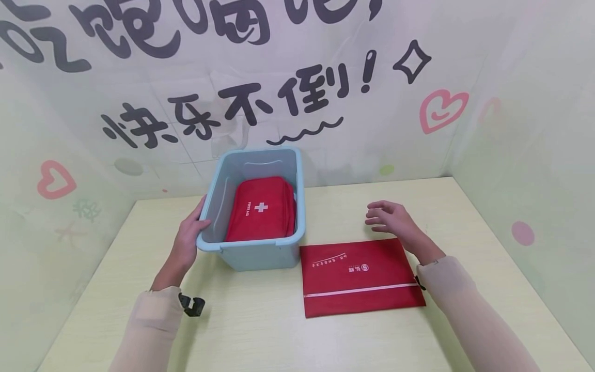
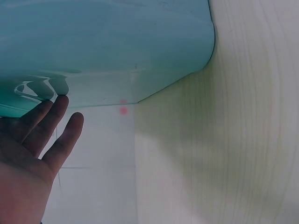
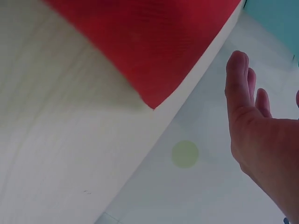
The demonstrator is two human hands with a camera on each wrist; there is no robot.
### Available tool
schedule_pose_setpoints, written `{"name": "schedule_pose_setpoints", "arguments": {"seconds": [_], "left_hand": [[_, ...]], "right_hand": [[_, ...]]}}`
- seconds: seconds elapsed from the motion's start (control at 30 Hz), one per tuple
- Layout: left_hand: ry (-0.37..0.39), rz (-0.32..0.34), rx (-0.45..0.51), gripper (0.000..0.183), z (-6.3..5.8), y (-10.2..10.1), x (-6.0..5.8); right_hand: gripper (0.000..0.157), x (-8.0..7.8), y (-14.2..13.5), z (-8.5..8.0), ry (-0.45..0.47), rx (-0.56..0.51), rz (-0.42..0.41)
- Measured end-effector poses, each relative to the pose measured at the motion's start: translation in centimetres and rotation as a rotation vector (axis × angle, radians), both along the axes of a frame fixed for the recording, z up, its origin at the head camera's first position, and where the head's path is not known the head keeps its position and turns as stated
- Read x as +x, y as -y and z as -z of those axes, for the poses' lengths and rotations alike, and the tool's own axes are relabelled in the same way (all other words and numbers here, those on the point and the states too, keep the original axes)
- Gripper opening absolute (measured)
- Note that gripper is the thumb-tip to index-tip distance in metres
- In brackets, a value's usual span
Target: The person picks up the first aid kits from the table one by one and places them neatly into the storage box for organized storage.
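Observation:
A light blue plastic bin (image 1: 260, 256) stands on the table, with a red first aid pouch (image 1: 260, 214) marked with a white cross lying inside it. My left hand (image 1: 188, 235) holds the bin's left rim, thumb over the edge and fingers along the outside. In the left wrist view, the left hand's fingertips (image 2: 60, 100) meet the outer wall. To the right of the bin lies a flat red fabric document bag (image 1: 360, 276) with white print and a white stripe. My right hand (image 1: 392, 219) hovers above its far right corner, fingers loosely bent, holding nothing.
A pale wood-grain table (image 1: 260, 330) carries both. Behind it rises a white wall covering (image 1: 372, 150) with dark lettering and pink hearts, close to the bin's back. Similar coverings flank both sides. A black strap clip (image 1: 192, 306) sticks out from the left cuff.

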State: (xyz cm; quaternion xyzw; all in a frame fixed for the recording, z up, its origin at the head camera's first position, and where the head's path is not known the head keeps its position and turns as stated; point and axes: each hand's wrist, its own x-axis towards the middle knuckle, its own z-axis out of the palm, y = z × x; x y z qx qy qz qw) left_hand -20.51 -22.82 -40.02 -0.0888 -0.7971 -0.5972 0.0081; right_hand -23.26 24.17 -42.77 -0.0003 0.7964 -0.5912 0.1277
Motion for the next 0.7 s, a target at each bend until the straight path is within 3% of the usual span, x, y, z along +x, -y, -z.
{"name": "schedule_pose_setpoints", "arguments": {"seconds": [0.47, 0.7], "left_hand": [[0.000, 0.004, 0.002, 0.062, -0.1, 0.0, 0.0], [-0.005, 0.001, 0.006, 0.062, -0.1, 0.0, 0.0]], "right_hand": [[0.050, 0.5, -0.6, 0.9, 0.012, 0.046, -0.047], [0.049, 0.4, -1.1, 1.8, -0.004, 0.128, -0.063]]}}
